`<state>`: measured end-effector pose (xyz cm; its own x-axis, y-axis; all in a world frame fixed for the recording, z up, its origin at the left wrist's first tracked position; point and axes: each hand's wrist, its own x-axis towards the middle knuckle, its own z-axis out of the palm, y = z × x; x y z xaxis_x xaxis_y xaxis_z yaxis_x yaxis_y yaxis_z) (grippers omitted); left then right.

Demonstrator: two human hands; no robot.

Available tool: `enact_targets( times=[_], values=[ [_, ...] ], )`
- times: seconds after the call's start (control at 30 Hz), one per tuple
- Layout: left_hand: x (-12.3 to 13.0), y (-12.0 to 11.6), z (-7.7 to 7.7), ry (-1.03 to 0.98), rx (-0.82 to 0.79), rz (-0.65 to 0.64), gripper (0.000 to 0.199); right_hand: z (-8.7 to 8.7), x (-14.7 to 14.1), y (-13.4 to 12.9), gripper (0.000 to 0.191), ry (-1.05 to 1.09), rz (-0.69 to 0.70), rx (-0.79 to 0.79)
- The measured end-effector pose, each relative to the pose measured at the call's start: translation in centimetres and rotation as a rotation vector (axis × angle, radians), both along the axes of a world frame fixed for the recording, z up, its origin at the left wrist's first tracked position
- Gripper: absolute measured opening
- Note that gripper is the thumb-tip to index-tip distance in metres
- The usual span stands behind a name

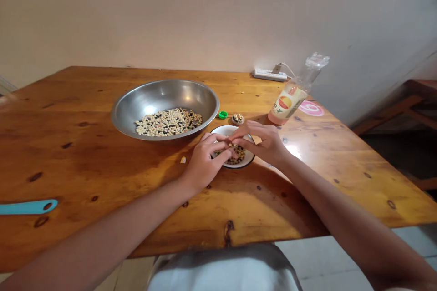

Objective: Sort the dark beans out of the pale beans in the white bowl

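Beans (241, 155) are lying in the centre-frame bowl (222, 130), left hand (202, 160) and right hand (269, 142) half-curling above, their hold unclear; fingers pressing its rim could be tipping it.

Soft, moderately dim indoor light leaves the wall (205, 18) greyish, with a white glare patch on the glossy desk (85, 132) and bright reflections inside the metal basin (164, 95). Shadows fall beneath the forearms. Fine detail is smeared around the fingertips, and wide-angle distortion stretches the edges.
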<state>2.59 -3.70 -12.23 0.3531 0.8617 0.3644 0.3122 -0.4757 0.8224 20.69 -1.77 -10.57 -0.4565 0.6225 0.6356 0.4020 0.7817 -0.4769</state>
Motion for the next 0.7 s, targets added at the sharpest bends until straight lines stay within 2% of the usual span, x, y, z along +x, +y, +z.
enact_targets(
  times=[0.23,0.43,0.57,0.7],
  values=[
    [0.15,-0.01,-0.21,0.028,0.05,0.009,0.018,0.44,0.06,0.02,0.014,0.082,0.078,-0.194],
    [-0.01,0.01,0.04,-0.094,0.045,-0.019,0.023,0.29,0.57,0.44,0.01,0.15,0.001,-0.116],
    [0.06,0.41,-0.32,-0.1,0.071,0.037,0.013,0.38,0.51,0.56,0.011,0.11,0.001,-0.042],
    [0.17,0.52,-0.51,-0.067,0.051,0.084,0.007,0.17,0.57,0.73,0.012,0.158,-0.034,-0.095]
  ],
)
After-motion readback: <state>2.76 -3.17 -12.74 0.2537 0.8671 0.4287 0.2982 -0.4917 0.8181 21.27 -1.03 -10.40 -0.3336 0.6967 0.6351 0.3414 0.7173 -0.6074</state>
